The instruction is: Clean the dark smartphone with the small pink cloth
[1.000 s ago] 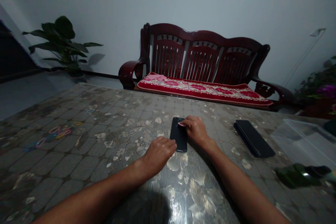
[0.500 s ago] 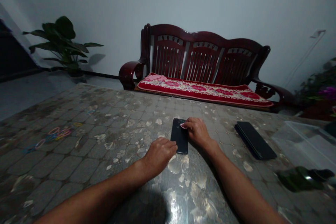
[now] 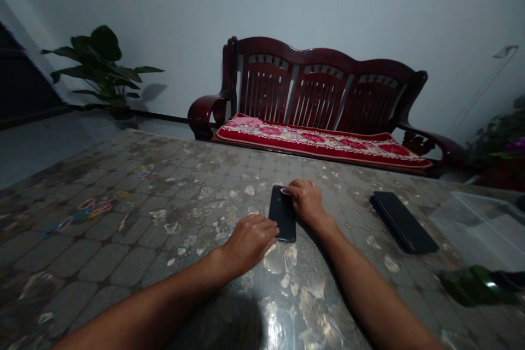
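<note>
A dark phone lies flat on the patterned table, a little ahead of me. My left hand rests curled at the phone's near left corner, fingertips against its edge. My right hand lies along the phone's right side, its fingers pressed together over the far end, where a small pale pink thing shows under the fingertip. What that pink thing is I cannot make out.
A second dark phone or case lies to the right. A clear plastic box and a green object sit at far right. Coloured rubber bands are scattered at left. A wooden bench and potted plant stand behind.
Both hands stay on the phone. The right fingertips shifted slightly along the phone's far end; the view drifted a little.
</note>
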A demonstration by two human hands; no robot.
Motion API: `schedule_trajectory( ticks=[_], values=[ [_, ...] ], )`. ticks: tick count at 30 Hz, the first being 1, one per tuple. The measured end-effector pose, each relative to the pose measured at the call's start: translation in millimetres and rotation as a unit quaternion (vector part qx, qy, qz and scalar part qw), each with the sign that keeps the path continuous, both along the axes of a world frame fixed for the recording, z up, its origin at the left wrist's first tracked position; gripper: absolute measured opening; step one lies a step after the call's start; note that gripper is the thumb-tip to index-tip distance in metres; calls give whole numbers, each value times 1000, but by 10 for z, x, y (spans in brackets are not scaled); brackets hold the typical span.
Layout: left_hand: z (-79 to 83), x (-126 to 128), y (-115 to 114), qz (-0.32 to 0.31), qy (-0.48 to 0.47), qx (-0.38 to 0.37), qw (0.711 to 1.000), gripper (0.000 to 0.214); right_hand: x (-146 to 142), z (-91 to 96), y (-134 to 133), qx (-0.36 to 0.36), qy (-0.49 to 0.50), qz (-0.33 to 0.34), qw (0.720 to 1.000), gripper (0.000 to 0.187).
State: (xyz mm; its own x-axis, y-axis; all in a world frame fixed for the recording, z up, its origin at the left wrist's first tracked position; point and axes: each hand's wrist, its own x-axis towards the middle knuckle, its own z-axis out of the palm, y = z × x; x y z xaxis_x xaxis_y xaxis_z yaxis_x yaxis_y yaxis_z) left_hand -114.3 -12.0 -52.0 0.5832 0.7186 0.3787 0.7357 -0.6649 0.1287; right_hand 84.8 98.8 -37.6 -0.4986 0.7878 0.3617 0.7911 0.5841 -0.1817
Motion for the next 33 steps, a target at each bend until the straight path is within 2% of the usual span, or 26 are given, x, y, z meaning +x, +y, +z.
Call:
schedule_trajectory(
  ticks=[9,15,17,25,27,33],
  values=[
    [-6,2,-7,11,-9,-18,1000,14,-20,65,-179,-19,-28,85,996,32],
    [7,4,-9,9,-1,-19,1000,15,-5,27,-99,-4,-17,4,1000,32],
    [9,1,-12,8,-3,-14,1000,15,-4,28,-93,-8,-22,3,1000,32],
    [27,13,-25,11,2,-17,1000,13,-11,71,-230,-4,-20,109,994,32],
    [28,14,-24,10,5,-19,1000,13,-17,61,-219,-6,-12,94,995,34],
    [6,8,-15,10,3,-12,1000,13,-97,54,-141,-15,-16,-17,1000,33]
  ],
)
